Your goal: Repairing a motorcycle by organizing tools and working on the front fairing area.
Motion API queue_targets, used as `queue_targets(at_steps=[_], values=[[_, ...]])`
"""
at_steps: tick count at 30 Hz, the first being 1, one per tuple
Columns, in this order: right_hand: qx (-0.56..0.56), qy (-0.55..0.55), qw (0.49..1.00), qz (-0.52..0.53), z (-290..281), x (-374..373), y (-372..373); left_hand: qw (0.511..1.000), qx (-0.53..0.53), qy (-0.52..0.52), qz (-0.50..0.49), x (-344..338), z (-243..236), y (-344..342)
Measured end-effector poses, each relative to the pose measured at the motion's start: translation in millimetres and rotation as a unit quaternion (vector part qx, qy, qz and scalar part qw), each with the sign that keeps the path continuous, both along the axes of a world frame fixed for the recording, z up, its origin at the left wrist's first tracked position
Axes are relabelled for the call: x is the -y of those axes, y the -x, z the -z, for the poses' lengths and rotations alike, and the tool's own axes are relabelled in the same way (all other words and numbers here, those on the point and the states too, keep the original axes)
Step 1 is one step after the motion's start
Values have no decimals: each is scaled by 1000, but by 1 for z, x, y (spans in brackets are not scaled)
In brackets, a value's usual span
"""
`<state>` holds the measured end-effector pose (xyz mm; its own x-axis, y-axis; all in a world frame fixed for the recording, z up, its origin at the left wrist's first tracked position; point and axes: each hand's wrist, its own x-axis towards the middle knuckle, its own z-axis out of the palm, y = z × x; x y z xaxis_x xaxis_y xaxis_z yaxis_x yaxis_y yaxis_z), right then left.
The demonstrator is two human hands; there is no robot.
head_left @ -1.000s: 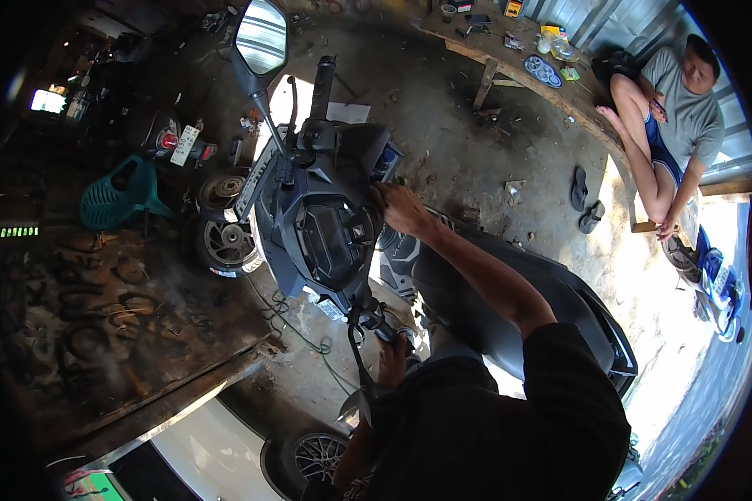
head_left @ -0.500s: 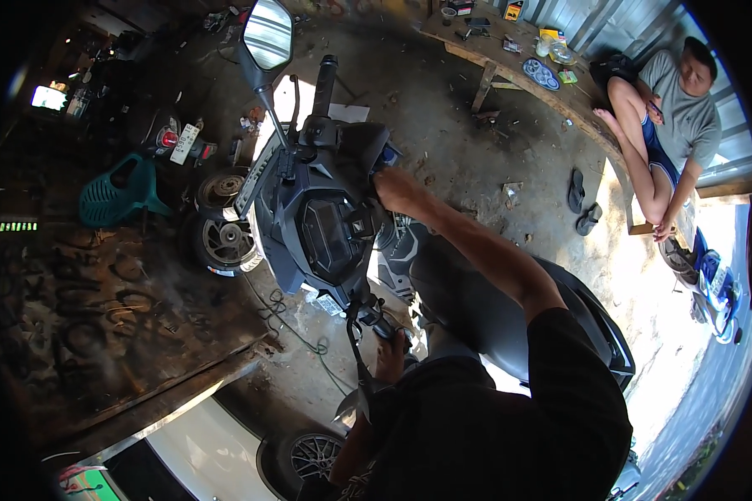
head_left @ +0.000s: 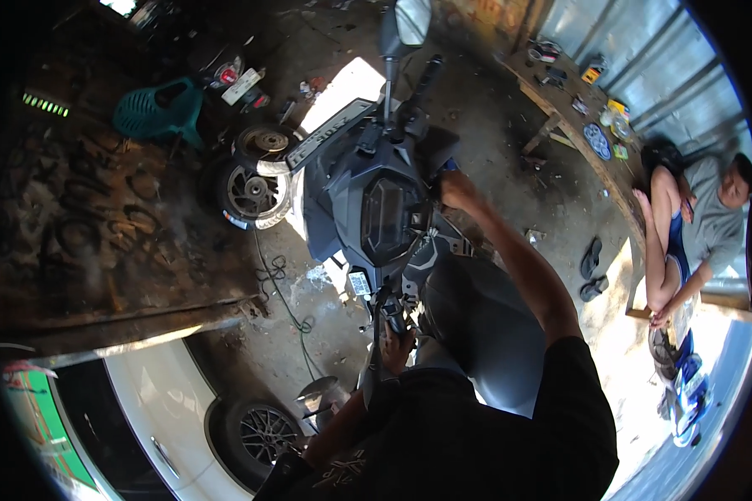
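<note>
A dark grey scooter [head_left: 342, 200] stands in front of me, with its dash display [head_left: 384, 215] facing up and a long black seat [head_left: 485, 334]. My left hand [head_left: 397, 346] is wrapped around the near handlebar grip [head_left: 395, 319], partly hidden by the brake lever and mirror stem. My right hand [head_left: 458, 190] reaches across to the inner front panel beside the dash, fingers curled. A small blue object [head_left: 449, 164] shows just past its knuckles; what the fingers hold is hidden. The far handlebar grip [head_left: 429, 77] has no hand on it.
Loose wheels [head_left: 257, 190] and a green plastic chair [head_left: 160, 113] lie beyond the scooter's front. A white car [head_left: 163, 417] is at lower left. At right, a person [head_left: 702, 209] sits by a wooden bench [head_left: 589, 138] bearing small items. Sandals [head_left: 591, 271] and a green cord [head_left: 297, 321] lie on the floor.
The view has turned, so the scooter now sits further right and its front number plate shows more. Both hands keep their places on the scooter.
</note>
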<state>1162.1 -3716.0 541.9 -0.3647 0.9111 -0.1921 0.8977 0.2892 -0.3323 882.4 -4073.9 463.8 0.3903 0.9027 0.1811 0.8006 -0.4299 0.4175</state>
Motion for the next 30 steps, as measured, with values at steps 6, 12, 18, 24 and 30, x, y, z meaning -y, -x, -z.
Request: queue_targets(at_steps=[6, 12, 18, 24, 30], values=[[-283, 169, 923, 196, -14, -7, 16, 981, 120, -7, -152, -2, 4, -22], [-163, 159, 959, 167, -4, -18, 10, 941, 231, 201, -145, -11, -28, -23], [-275, 224, 897, 266, -11, -9, 1, 898, 349, 237, -123, -23, -51, -23], [-157, 93, 953, 241, -17, -5, 8, 816, 383, 391, -183, -13, -28, -10], [-104, 7, 959, 262, -29, 6, 20, 972, 207, 102, -37, -1, 13, 2]])
